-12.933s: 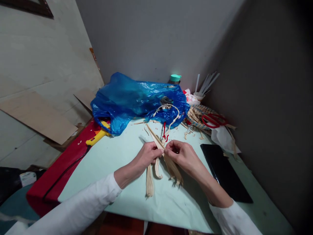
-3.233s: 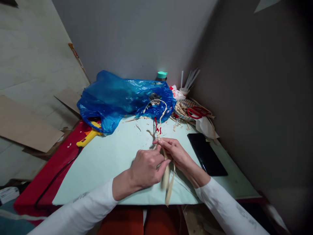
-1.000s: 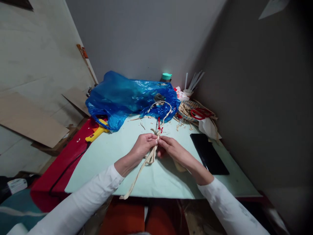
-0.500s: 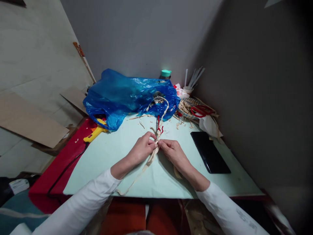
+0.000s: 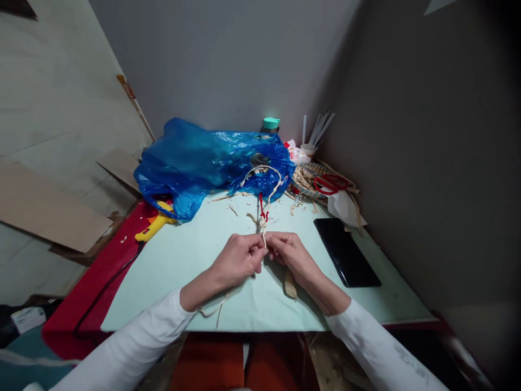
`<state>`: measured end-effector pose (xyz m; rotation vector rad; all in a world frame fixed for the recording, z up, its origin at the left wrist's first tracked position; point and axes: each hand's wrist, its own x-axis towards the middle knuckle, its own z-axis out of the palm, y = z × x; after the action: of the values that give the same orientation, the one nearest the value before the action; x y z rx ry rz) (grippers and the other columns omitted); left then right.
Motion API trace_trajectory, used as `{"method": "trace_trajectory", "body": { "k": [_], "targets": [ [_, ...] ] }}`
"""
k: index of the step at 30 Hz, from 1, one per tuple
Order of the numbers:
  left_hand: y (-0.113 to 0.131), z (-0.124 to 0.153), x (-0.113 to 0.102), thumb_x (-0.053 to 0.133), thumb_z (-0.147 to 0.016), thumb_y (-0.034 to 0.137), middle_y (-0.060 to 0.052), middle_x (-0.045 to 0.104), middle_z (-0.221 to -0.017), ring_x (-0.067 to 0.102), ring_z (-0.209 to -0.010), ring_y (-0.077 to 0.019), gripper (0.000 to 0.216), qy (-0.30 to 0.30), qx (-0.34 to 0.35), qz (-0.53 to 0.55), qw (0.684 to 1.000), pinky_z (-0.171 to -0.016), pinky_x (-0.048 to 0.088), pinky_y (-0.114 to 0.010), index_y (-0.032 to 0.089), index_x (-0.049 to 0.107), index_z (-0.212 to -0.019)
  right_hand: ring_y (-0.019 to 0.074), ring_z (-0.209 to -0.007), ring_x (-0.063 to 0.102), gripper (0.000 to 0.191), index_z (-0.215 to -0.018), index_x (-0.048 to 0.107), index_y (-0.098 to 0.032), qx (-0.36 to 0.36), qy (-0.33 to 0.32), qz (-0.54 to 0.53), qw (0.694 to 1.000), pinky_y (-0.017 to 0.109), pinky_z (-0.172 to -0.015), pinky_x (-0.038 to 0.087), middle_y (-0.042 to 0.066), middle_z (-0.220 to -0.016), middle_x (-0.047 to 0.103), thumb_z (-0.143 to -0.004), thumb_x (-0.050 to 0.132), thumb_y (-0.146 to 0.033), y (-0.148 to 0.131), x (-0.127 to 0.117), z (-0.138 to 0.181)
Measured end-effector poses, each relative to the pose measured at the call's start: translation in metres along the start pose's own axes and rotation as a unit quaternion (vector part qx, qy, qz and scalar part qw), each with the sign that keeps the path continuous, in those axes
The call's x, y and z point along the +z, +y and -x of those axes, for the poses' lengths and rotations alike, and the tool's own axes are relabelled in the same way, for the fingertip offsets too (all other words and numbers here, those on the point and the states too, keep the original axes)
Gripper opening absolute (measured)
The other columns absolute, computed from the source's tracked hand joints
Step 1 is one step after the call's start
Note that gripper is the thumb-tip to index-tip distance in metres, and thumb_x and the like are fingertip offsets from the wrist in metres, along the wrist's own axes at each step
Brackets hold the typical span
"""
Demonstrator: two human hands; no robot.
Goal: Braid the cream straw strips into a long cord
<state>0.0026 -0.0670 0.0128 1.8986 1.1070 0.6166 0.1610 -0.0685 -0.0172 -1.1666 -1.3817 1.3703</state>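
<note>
A pale braided cord (image 5: 273, 196) runs from the blue bag towards me, with a red tie (image 5: 262, 209) around it near its working end. Just below that tie, my left hand (image 5: 240, 256) is closed on the cord's pale strands, thumb against fingers. My right hand (image 5: 290, 254) pinches the strands right beside it, the fingertips of both hands nearly touching. A loose strand (image 5: 214, 312) trails under my left wrist to the table's near edge. Another flat strand end (image 5: 290, 287) hangs below my right hand. The fingers partly hide where the strands cross.
A blue plastic bag (image 5: 195, 163) lies at the back. To the left is a yellow corded tool (image 5: 157, 225); to the right, a black phone (image 5: 345, 252). Red-handled scissors (image 5: 331, 184) rest on a basket of strips (image 5: 305, 176). Scraps dot the pale green cloth (image 5: 175, 282).
My left hand has turned over and its fingers have curled in closer to my right hand. The strands that ran down between the hands now lie mostly hidden. The view has shifted slightly.
</note>
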Motion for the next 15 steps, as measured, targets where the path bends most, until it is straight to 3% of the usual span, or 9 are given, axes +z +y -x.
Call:
{"method": "trace_trajectory", "body": {
  "k": [6, 9, 12, 13, 15],
  "targets": [
    [0.003, 0.0, -0.001, 0.052, -0.087, 0.025, 0.0, 0.062, -0.056, 0.054, -0.051, -0.0125, 0.028, -0.025, 0.053, -0.074, 0.996, -0.058, 0.037, -0.024, 0.018, 0.059, -0.061, 0.0073, -0.046, 0.027, 0.029, -0.072, 0.065, -0.014, 0.03, -0.019, -0.072, 0.997, 0.024, -0.045, 0.015, -0.004, -0.051, 0.043, -0.083, 0.058, -0.041, -0.007, -0.001, 0.001],
    [0.0, -0.004, -0.007, 0.053, -0.088, 0.036, 0.001, 0.053, -0.048, 0.048, -0.048, -0.0117, 0.039, 0.067, -0.005, -0.024, 0.997, -0.052, 0.033, -0.024, 0.017, 0.058, -0.054, 0.0071, -0.046, 0.028, 0.031, -0.066, 0.062, -0.014, 0.021, -0.022, -0.078, 0.996, 0.024, -0.046, 0.018, -0.003, -0.055, 0.048, -0.083, 0.058, -0.04, -0.005, 0.001, 0.001],
    [-0.009, -0.011, -0.009, 0.053, -0.087, 0.036, 0.002, 0.055, -0.056, 0.051, -0.053, -0.0117, 0.029, 0.155, -0.047, 0.085, 0.983, -0.055, 0.037, -0.023, 0.017, 0.059, -0.065, 0.0074, -0.048, 0.029, 0.034, -0.066, 0.059, -0.015, 0.019, -0.016, -0.078, 0.997, 0.023, -0.046, 0.019, -0.001, -0.058, 0.049, -0.085, 0.057, -0.042, 0.0, 0.002, 0.0],
    [-0.012, -0.013, -0.008, 0.055, -0.085, 0.034, 0.001, 0.059, -0.063, 0.054, -0.057, -0.0118, 0.022, 0.146, -0.049, 0.135, 0.979, -0.058, 0.039, -0.023, 0.016, 0.059, -0.072, 0.0075, -0.048, 0.029, 0.034, -0.065, 0.057, -0.016, 0.017, -0.021, -0.082, 0.996, 0.023, -0.046, 0.02, -0.002, -0.058, 0.049, -0.086, 0.057, -0.043, 0.001, 0.002, 0.0],
    [-0.017, -0.017, -0.004, 0.058, -0.083, 0.031, -0.002, 0.063, -0.075, 0.056, -0.063, -0.0117, 0.016, 0.07, -0.052, 0.237, 0.968, -0.061, 0.042, -0.022, 0.015, 0.059, -0.082, 0.008, -0.049, 0.032, 0.036, -0.064, 0.052, -0.017, 0.012, -0.04, -0.103, 0.994, 0.022, -0.047, 0.023, -0.002, -0.058, 0.048, -0.087, 0.055, -0.046, 0.004, 0.003, 0.0]
  ]
}}
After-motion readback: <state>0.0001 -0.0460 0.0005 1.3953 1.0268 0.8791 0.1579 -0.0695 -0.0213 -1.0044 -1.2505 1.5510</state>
